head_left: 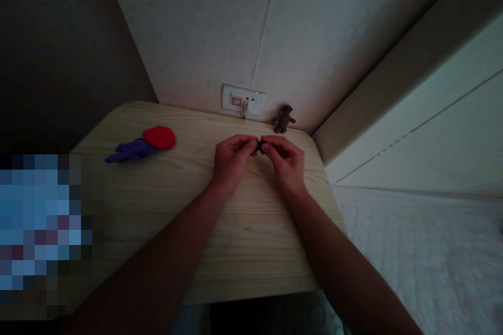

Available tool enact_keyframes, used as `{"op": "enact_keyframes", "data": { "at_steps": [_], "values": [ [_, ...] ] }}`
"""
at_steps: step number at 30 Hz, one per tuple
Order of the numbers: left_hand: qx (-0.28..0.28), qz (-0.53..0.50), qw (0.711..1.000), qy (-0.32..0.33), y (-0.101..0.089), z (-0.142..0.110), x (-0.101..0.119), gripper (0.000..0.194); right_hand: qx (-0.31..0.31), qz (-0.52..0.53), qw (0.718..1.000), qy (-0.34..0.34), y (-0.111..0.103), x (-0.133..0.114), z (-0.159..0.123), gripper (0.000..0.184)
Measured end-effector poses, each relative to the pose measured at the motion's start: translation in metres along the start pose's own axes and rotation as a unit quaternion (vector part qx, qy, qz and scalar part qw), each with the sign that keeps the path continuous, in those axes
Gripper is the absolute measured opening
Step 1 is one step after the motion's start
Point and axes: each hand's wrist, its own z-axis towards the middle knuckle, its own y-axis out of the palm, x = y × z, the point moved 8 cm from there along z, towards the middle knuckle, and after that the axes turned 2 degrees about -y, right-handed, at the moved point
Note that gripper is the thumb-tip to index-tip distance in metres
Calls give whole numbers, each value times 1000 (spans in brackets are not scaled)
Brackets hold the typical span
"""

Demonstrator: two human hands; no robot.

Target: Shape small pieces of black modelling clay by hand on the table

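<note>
Over the far half of the table, my left hand (232,159) and my right hand (287,161) meet with thumbs and fingertips pinched. Between them is a small black piece of modelling clay (260,146), gripped from both sides and mostly covered by the fingers. Just beyond my right hand a small brown clay bear figure (283,119) stands upright near the wall. To the left, apart from my hands, lie a flattened red lump of clay (160,137) and an uneven purple lump of clay (131,151), which touch each other.
The light wooden table (251,251) has rounded far corners and meets a pale wall. A socket plate (243,99) with a plug in it sits low on that wall. A pixelated bright patch covers the left edge. White quilted bedding (424,251) lies on the right.
</note>
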Motion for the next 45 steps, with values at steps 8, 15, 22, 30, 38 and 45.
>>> {"op": "enact_keyframes", "data": {
  "at_steps": [8, 15, 22, 30, 38, 45],
  "values": [
    [1, -20, 1000, -3, 1, 0, 0, 13, 12, -1, 1000, 17, 0, 0, -1, 30],
    [6, -20, 1000, -4, 0, 1, -3, 14, 12, 7, 1000, 24, -3, 5, -2, 25],
    [12, -74, 997, -21, 0, 0, -4, 23, -3, 20, 1000, 19, -1, 8, 0, 30],
    [5, -90, 995, -49, 2, -2, -3, 28, -8, 34, 999, 32, 4, 7, 0, 35],
    [-6, -79, 994, -69, 5, -4, -1, 25, 42, 103, 990, 91, -4, 17, 2, 23],
    [-19, -82, 995, -54, 8, -5, 0, 26, 35, 122, 985, 120, -2, 21, 0, 20]
  ]
}}
